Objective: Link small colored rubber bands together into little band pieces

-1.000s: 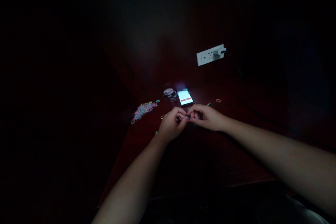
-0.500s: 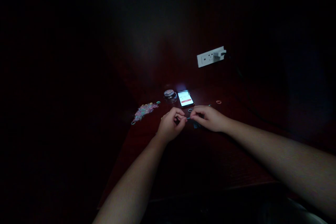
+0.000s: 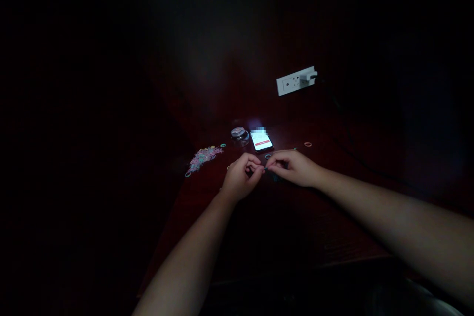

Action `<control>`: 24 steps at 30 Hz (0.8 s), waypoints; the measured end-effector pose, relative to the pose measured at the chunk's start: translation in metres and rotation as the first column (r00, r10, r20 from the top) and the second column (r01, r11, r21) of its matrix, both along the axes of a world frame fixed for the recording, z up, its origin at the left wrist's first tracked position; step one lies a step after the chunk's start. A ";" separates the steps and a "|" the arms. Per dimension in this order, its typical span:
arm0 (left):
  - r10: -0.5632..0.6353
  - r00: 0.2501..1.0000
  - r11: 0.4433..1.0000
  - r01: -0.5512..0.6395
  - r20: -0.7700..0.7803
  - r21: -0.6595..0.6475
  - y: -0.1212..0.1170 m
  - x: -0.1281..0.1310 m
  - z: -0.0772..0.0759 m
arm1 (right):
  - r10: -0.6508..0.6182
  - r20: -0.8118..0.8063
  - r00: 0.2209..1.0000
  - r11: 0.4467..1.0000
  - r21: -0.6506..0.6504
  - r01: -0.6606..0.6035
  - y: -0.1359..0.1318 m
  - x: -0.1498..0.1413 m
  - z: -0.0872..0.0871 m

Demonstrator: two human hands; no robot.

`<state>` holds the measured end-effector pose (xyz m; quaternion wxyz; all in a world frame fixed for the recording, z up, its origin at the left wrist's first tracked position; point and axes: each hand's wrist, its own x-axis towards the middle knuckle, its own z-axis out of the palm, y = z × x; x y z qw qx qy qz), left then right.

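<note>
My left hand and my right hand meet fingertip to fingertip over the dark red table. Both are closed in a pinch on a small bluish-green rubber band, of which only a short bit shows between the fingertips. A pale blue band lies just beyond the fingers. Under my right hand, several dark teal bands are partly hidden. To the left lies a pile of pastel rubber bands.
A lit phone stands behind the hands, beside a clear jar with a lid. One orange-pink band lies to the right. A wall socket holds a plug with a dark cable. Most of the room is dark.
My right fingertips have moved slightly left, closer to the left ones, and less of the band shows between them. Little else differs beyond a slight shift of the view.
</note>
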<state>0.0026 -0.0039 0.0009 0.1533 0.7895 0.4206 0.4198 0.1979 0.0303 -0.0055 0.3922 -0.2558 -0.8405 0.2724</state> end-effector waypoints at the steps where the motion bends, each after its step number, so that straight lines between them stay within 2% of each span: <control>1: -0.003 1.000 1.000 0.003 0.001 0.000 0.000 0.000 0.000 | -0.004 0.002 1.000 1.000 0.008 0.004 0.000 0.001 0.001; 5: 0.012 1.000 1.000 -0.012 -0.008 0.011 0.000 -0.002 0.001 | -0.037 -0.002 0.999 0.999 0.011 0.037 -0.001 0.002 0.003; 13: 0.010 0.991 0.999 -0.003 -0.133 0.053 0.001 -0.003 0.001 | -0.046 -0.023 0.999 0.999 -0.014 0.045 0.002 0.002 -0.002; 24: 0.037 0.988 0.996 -0.024 -0.147 0.090 0.004 -0.004 -0.001 | -0.045 0.004 0.999 0.999 0.011 0.045 0.001 0.003 0.000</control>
